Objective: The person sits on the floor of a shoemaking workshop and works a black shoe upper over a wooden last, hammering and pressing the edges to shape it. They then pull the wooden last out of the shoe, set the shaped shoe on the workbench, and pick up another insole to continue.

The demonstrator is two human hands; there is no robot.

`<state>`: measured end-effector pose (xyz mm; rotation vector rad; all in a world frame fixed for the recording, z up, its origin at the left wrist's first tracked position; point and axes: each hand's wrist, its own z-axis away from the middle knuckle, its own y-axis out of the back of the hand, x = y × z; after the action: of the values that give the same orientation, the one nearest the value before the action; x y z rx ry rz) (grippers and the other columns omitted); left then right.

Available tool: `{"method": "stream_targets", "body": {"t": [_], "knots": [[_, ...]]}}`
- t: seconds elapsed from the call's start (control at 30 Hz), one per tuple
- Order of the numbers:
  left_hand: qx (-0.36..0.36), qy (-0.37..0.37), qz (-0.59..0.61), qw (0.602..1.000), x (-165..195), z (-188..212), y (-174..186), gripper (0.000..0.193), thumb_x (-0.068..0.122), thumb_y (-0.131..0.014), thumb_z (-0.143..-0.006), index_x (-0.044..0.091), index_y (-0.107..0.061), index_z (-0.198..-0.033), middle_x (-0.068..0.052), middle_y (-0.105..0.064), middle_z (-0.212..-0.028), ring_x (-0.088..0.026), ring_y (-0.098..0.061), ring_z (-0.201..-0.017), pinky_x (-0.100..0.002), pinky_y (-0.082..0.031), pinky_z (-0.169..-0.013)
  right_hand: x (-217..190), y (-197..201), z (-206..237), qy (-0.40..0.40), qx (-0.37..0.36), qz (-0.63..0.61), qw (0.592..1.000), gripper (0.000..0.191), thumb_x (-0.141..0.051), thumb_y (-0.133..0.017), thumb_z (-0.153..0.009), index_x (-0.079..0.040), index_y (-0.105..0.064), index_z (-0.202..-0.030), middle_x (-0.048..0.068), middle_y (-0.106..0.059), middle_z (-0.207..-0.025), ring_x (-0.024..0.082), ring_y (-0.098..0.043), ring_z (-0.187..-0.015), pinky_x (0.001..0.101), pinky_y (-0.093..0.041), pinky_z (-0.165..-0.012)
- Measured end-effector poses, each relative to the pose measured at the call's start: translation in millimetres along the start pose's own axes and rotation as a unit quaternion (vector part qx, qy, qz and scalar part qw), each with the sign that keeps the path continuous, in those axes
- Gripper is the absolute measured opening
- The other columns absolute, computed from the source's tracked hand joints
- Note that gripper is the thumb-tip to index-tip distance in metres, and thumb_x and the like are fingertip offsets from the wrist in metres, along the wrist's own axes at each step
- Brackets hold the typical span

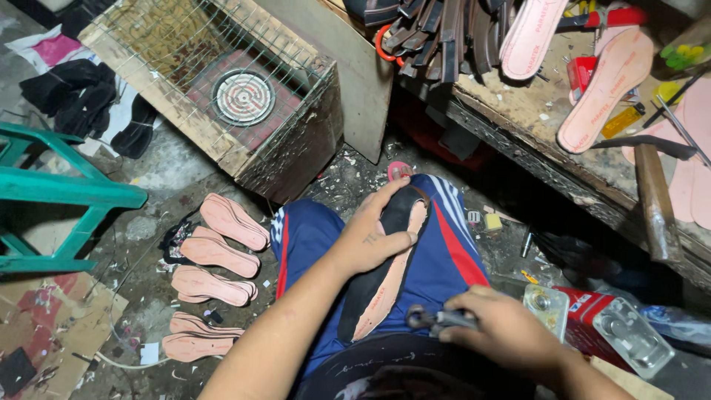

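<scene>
Under the left hand (370,241), a pink insole (389,285) with a black layer (396,218) over it is held flat along the lap, on blue trousers (437,267). The fingers (392,241) are curled over the upper part of the piece, thumb toward the toe end, clamping it against the thigh. Black covers the side nearer the palm; pink shows along the edge beyond the fingertips.

The right hand (503,333) is clenched around a pair of scissors (433,320), dark handles protruding toward the heel end of the insole. Whether the blades are parted cannot be told.

Judgement on handling: the piece is best kept pinned near the toe so it cannot rotate, with the blades started at the heel and the left fingers kept clear of the line followed.

Containers: just beyond the right knuckles, two clear plastic blister trays (629,337) rest on a red box (585,322); their contents cannot be made out. Well beyond the left fingertips, a wire-mesh crate (222,89) holds a round coil heater (244,97).

On the floor, outward of the left forearm, stacked pink insoles (215,255) are laid in pairs. More lie on the workbench (548,111).
</scene>
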<state>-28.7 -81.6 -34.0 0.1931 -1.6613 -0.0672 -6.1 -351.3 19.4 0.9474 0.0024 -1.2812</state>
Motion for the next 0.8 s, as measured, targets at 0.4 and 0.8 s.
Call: {"method": "stream_targets", "body": {"t": [0.4,0.8], "knots": [[-0.058,0.077,-0.294,0.951,41,-21,-62,0.088,0.035,-0.076,-0.067,0.033,-0.048,-0.150,-0.021,-0.051,-0.128,-0.044,-0.051,-0.113,-0.052,-0.041,-0.099,79,47,-25,0.080,0.015,-0.337,0.938,0.030,-0.015,-0.062,-0.082,-0.006,-0.069,-0.110,0.005,-0.073,-0.095,0.015,-0.066,-0.090,0.0321,-0.054,-0.086],[-0.040,0.065,-0.408,0.910,56,-34,-81,0.083,0.025,-0.078,-0.066,0.029,-0.053,-0.145,-0.024,-0.052,-0.123,-0.042,-0.052,-0.105,-0.051,-0.042,-0.091,63,62,-59,-0.022,0.067,0.012,0.997,0.029,-0.023,-0.058,-0.083,-0.003,-0.066,-0.103,0.026,-0.071,-0.093,0.044,-0.069,-0.096,0.0502,-0.053,-0.086]]}}
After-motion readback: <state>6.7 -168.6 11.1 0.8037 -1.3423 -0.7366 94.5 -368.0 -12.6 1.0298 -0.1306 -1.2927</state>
